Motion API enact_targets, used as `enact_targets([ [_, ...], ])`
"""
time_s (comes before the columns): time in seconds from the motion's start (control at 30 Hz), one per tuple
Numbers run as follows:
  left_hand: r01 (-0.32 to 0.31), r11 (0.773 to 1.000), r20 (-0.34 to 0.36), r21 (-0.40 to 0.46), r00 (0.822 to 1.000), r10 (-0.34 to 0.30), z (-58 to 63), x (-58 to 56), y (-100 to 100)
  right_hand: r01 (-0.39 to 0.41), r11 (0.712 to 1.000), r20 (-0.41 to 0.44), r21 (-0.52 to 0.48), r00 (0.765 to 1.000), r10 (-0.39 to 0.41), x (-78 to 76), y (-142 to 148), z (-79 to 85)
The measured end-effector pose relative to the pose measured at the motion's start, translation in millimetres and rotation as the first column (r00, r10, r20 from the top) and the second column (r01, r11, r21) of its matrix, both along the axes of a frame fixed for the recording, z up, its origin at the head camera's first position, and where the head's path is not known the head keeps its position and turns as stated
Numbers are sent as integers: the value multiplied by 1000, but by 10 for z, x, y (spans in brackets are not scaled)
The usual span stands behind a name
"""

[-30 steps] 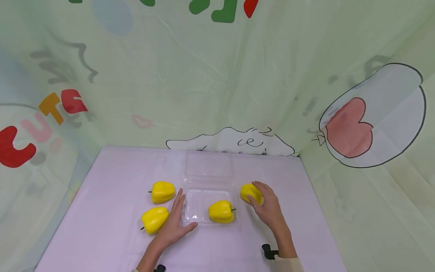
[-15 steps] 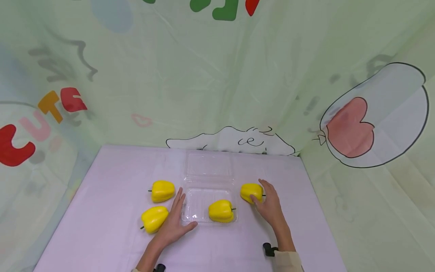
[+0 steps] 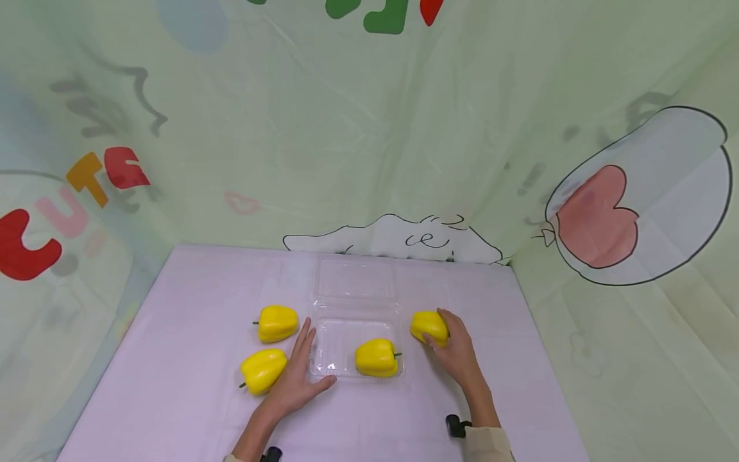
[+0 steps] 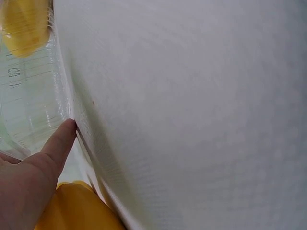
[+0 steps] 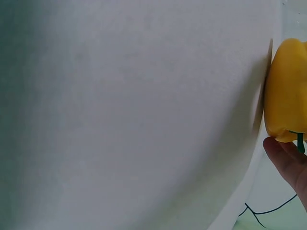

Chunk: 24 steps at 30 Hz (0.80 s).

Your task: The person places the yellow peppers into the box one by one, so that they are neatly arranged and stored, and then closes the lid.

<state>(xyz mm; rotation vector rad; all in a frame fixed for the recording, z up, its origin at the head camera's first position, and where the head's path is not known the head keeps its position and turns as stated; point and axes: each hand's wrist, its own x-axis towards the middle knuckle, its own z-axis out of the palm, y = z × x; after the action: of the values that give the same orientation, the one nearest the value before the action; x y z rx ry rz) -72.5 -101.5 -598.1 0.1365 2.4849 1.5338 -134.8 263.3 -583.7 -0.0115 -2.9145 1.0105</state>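
Observation:
A clear plastic clamshell box (image 3: 335, 343) lies unfolded on the table, its lid (image 3: 355, 279) laid back. In its right half sits a yellow bell pepper (image 3: 376, 358), stem to the right. My left hand (image 3: 293, 385) rests at the box's left and front edges, fingers straight and thumb spread. My right hand (image 3: 460, 350) grips another yellow bell pepper (image 3: 428, 326) by its stem end, right of the box. In the right wrist view the thumb (image 5: 283, 160) touches this pepper (image 5: 288, 91) beside its green stem; the other fingers are mostly hidden.
Two more yellow bell peppers lie left of the box: one farther back (image 3: 277, 323) and one nearer (image 3: 263, 371), close beside my left hand. A pale cloth covers the table (image 3: 190, 359). Printed curtains (image 3: 358, 141) enclose its back and sides.
My right hand drew back slightly from the pepper, baring its stem, then closed round its stem end again. The left hand, the box and the other peppers stay in place.

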Motion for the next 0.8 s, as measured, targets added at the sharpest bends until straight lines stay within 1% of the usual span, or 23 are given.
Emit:
enact_targets([
  [0.23,2,1000,-3,4,1000,-2,3,1,0,6,1000,20,-18,1000,-6,-8,25,-31],
  [0.8,2,1000,2,4,1000,-2,-5,-4,-2,7,1000,22,-25,1000,-7,-4,60,-11],
])
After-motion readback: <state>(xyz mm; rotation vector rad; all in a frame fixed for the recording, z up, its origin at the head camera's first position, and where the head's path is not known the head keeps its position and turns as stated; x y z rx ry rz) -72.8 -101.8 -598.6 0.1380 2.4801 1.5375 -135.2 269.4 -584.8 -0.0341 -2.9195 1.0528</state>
